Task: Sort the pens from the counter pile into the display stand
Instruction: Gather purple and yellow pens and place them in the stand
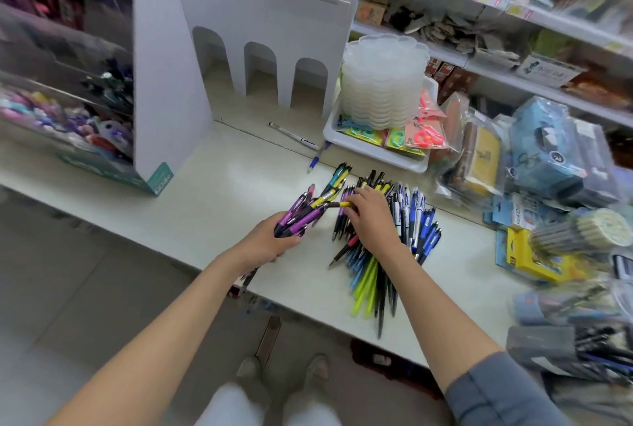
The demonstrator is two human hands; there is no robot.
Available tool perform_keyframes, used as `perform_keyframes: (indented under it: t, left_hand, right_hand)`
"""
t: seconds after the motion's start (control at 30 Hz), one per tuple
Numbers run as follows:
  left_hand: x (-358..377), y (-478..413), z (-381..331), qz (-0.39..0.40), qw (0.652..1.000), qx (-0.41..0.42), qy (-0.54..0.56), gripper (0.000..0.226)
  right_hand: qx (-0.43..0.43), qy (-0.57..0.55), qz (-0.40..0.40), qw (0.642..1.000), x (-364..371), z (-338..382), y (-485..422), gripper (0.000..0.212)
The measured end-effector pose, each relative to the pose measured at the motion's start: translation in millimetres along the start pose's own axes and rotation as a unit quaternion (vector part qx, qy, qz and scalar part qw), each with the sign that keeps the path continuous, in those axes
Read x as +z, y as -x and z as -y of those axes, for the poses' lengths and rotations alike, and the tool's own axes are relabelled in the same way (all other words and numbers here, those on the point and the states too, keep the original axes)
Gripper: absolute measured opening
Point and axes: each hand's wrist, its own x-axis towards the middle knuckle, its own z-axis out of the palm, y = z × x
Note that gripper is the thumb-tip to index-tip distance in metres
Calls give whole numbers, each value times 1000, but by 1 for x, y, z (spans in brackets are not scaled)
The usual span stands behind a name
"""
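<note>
At the far left I saw the white cardboard display stand upright at the back of the pale surface, its three arched slots facing me. Nearer the front edge, my left hand had its grip clenched around a bundle of purple pens, their tips fanning up and to the right. A yellow-banded pen bridged the two hands: my right hand had it pinched at the fingertips, its other end touching the bundle. That hand hovered over the pen pile, a loose spread of black, blue, white and lime pens lying on the surface well apart from the stand. Behind the pile, two stray pens lay alone near a white tray carrying a stack of clear plastic palettes.
</note>
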Motion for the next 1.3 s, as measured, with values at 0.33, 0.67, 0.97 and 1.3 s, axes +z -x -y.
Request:
perform_keyframes:
  t: [0.33,0.67,0.97,1.3]
  left_hand:
    - [-13,-6,-9,-28,998,46,17,23]
    - [16,-28,-63,-100,985,127,62,21]
    - [41,-48,-104,-17,984,150,99,31]
    - [39,-65,-122,35,986,137,93,33]
  right_hand:
    - [153,-207,-85,963,-34,22,18,24]
    - [226,-392,-72,889,-109,16,22,3]
    - [158,-495,32,854,-137,20,-20,10]
    - [207,-625,-71,749,-139,17,-54,76]
